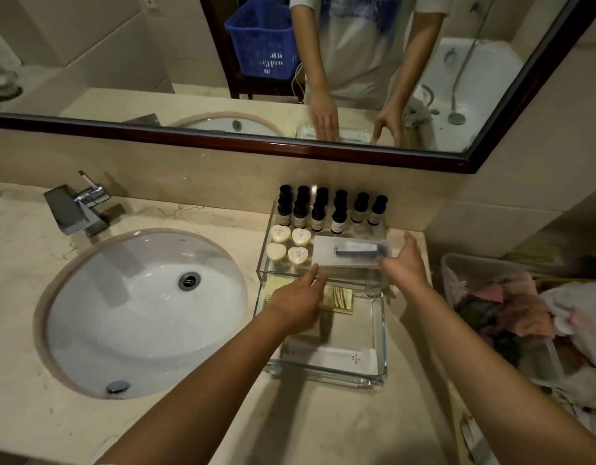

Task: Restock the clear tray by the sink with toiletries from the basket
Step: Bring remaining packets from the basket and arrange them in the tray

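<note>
Beige marble runs along the desk (196, 427), with an oval sink (139, 313) and a chrome tap (77, 209) to our left and a dark-framed mirror (451, 159) across the wall. From the head view, just right of the sink stand two clear trays: a rear tray (261, 263) holding dark-capped bottles (337, 213) in rows, four heart-shaped soaps (290, 245) and a white packet (350, 251), and a nearer tray (384, 333) with a yellow sachet (338, 298) and another white packet (330, 357) lying flat.

Our left hand (296, 302) hovers over the near tray, fingers (311, 275) loosely extended toward the rear tray's front wall, gripping nothing we can see. Our right hand (405, 266) reaches to the white packet's right end, fingers spread; whether they pinch it or only nudge it we cannot tell. A basket of cloths (511, 303) sits to our right on the desk.

We judge the packet is being squared in place. The risk: pushing it too far back could topple the bottles like skittles, or a wrist could catch the glass wall and shift the tray toward the sink.
</note>
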Demonstrator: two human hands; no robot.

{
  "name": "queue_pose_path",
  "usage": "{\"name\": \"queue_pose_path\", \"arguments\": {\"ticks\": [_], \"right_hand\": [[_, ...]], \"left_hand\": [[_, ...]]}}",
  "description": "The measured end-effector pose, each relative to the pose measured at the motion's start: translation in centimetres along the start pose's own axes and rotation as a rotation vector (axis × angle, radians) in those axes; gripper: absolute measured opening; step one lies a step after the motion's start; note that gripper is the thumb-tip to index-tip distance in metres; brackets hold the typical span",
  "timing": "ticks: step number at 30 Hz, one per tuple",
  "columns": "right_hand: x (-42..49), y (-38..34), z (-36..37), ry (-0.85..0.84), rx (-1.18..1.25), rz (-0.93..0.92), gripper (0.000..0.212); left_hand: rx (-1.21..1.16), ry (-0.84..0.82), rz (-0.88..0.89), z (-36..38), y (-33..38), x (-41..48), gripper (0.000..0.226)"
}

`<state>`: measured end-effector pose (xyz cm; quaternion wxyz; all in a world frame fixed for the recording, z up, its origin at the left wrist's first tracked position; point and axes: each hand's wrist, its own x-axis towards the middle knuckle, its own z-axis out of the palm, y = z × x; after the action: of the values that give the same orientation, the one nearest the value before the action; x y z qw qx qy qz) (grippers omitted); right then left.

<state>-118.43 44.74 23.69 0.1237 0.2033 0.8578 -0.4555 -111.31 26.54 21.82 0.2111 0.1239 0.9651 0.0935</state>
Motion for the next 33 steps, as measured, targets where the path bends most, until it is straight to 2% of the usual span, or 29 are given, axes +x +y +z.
{"name": "queue_pose_path", "arguments": {"ticks": [2,4,10,15,19,25,28,33], "right_hand": [[-0.9,-1.0,-0.1,0.070,-0.093,-0.153,0.071],[-2.6,-2.0,0.1,0.066,-0.215,-0.324,0.064],[-12.1,-3.3,5.5,-0.180,-0.599,-0.653,0.045],[-22.6,-7.2,13.6,-0.358,-0.655,-0.850,0.037],[-33.3,-11.6,21.0,-0.527,-0.649,-1.095,0.031],[-51.6,-14.9,31.8,-0.861,-0.715,-1.385,0.025],[-61.0,-13.9,37.0,-1.017,-0.765,-1.557,0.023],[-72.9,-10.1,42.9,-1.291,-0.849,-1.763,0.023]], "left_hand": [[0.027,0.055,0.007,-0.2,-1.2,-2.5,0.068],[0.045,0.076,-0.026,-0.1,-3.2,-5.2,0.058],[0.007,0.084,-0.310,0.4,-11.6,-17.8,0.050],[-0.061,0.187,-0.551,1.0,-16.8,-32.9,0.049],[-0.134,0.254,-0.752,3.0,-19.9,-46.8,0.046],[-0.272,0.321,-1.122,9.1,-19.4,-66.0,0.039],[-0.380,0.384,-1.332,13.6,-17.4,-73.7,0.037],[-0.576,0.436,-1.627,20.3,-12.8,-81.6,0.037]]}}
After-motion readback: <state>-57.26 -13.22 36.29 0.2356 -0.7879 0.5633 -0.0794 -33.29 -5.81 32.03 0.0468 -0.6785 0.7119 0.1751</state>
